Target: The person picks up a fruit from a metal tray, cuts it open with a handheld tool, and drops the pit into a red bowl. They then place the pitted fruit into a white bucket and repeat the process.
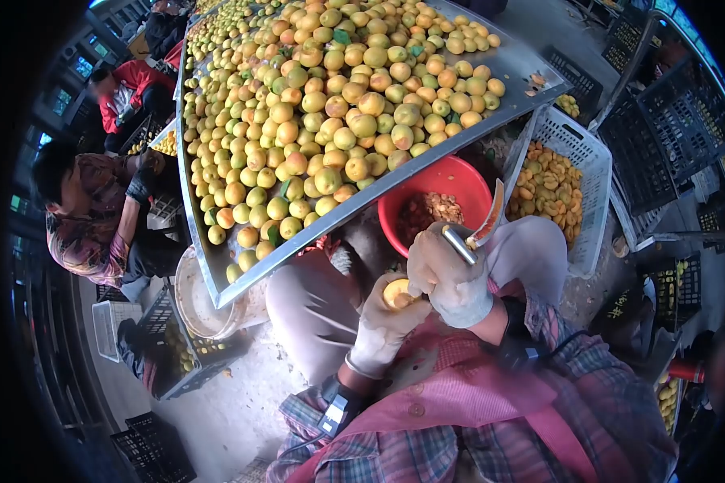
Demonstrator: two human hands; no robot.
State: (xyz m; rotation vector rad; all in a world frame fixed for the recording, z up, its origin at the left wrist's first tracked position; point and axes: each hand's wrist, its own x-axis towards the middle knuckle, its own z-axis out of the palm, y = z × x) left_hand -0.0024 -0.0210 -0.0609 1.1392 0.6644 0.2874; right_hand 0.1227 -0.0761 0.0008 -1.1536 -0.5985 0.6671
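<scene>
My left hand [383, 332], in a pale glove, is closed around a cut apricot [398, 295] with its orange flesh facing up. Right beside it, my right hand [451, 282], gloved too, is wrapped around a knife [490, 216]; its blade points up and its metal handle sticks out of the fist. The fingers of both hands almost meet at the fruit. Beyond my hands is a red basin [479, 187] with brown pits [443, 208] inside. Whole apricots [330, 105] are heaped on a metal-edged table [532, 95] in front.
To the right, a white crate [594, 165] holds apricot halves [546, 189]. Black crates [669, 121] are stacked farther right. A white bucket [197, 294] and a dark crate [169, 330] stand at the left. Co-workers [89, 217] sit along the table's left side.
</scene>
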